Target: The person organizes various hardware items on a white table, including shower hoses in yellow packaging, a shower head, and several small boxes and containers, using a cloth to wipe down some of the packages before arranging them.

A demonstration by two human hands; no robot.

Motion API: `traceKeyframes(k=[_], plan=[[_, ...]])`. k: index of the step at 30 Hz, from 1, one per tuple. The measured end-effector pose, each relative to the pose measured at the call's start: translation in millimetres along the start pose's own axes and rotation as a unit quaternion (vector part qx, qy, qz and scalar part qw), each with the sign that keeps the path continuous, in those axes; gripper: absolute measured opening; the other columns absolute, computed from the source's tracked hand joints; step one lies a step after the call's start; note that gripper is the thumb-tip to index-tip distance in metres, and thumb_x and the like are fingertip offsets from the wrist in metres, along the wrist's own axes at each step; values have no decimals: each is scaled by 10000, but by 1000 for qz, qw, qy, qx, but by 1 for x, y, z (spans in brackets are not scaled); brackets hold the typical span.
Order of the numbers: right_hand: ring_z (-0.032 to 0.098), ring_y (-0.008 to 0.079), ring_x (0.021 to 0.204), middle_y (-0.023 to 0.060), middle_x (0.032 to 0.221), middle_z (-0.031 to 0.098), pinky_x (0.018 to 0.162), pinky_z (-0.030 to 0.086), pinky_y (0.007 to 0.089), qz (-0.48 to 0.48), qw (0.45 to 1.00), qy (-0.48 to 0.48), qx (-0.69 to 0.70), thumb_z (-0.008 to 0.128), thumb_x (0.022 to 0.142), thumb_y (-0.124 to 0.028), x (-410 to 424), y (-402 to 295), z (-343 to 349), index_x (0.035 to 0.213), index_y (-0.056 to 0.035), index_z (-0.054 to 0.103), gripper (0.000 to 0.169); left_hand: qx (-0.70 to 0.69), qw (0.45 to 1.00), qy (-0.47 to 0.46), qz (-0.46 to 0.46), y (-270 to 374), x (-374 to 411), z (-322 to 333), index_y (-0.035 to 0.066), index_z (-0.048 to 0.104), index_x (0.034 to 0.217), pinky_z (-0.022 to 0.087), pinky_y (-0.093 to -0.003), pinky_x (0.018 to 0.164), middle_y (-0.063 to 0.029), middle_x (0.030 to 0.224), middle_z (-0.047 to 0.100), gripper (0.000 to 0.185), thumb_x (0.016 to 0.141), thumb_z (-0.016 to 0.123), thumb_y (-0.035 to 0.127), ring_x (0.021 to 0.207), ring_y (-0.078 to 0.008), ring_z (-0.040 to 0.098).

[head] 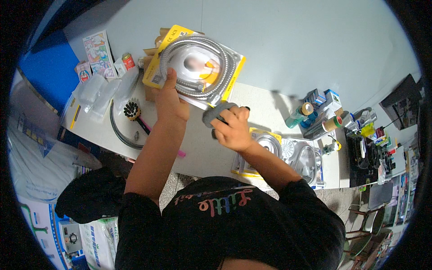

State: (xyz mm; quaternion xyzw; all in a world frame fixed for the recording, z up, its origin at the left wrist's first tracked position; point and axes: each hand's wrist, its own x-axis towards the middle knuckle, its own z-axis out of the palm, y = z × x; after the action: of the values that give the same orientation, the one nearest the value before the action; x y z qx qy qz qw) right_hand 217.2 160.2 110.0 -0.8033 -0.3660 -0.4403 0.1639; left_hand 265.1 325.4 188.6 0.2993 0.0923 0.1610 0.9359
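Observation:
My left hand (172, 101) grips the lower left edge of a blister pack (233, 79) on a yellow card, its thumb on the front. Coiled inside the clear plastic is a metal shower hose (221, 54). Bunched in my right hand (236, 130) is a dark grey cloth (216, 113), close to the pack's lower corner; whether they touch I cannot tell. Behind the held pack stands a cardboard box (149, 64), mostly hidden. Partly under my right forearm lie another yellow-carded hose pack (270, 143) and a shower set pack (307, 158) on the white table (202, 152).
To the left are clear plastic bags (91, 89), a black-bristled hairbrush (133, 111), a curved dark cable (116, 130) and a yellow pen (75, 116). A green bottle (298, 114), a roll (324, 126) and small boxes (332, 99) stand at right. A grey wall (287, 44) rises behind.

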Motion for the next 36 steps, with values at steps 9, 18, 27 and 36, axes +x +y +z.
traceKeyframes(k=[9, 18, 27, 36], plan=[[455, 236, 926, 33, 1065, 514, 748, 331, 370, 61, 987, -129, -79, 585, 657, -72, 25, -14, 7, 1066, -108, 549, 412, -14, 998, -58, 3, -10, 21, -11, -17, 381, 1250, 447, -425, 939, -190, 1198, 492, 425, 896, 524, 169, 1096, -305, 504], [506, 278, 961, 140, 1032, 547, 865, 412, 357, 265, 932, 110, 221, 498, 681, 26, 6, 47, -31, 1111, -34, 571, 441, -47, 998, -44, -27, -12, 26, -23, -5, 414, 1246, 411, -433, 973, -164, 1245, 483, 426, 892, 534, 199, 1140, -283, 481], [479, 145, 889, 83, 960, 477, 818, 403, 270, 426, 844, 163, 280, 405, 930, -108, -13, 66, 36, 1061, -19, 426, 160, -64, 988, -92, -104, -30, 11, -28, 47, 420, 1254, 391, -401, 977, -95, 1241, 499, 400, 915, 483, 248, 1131, -235, 490], [508, 118, 767, 72, 876, 548, 644, 435, 224, 443, 831, 99, 322, 507, 861, -69, 33, 110, -26, 1058, -58, 625, 229, -80, 979, -126, -139, -20, 11, -66, 96, 374, 1307, 338, -460, 1015, -87, 1323, 428, 466, 906, 478, 307, 1214, -274, 409]])
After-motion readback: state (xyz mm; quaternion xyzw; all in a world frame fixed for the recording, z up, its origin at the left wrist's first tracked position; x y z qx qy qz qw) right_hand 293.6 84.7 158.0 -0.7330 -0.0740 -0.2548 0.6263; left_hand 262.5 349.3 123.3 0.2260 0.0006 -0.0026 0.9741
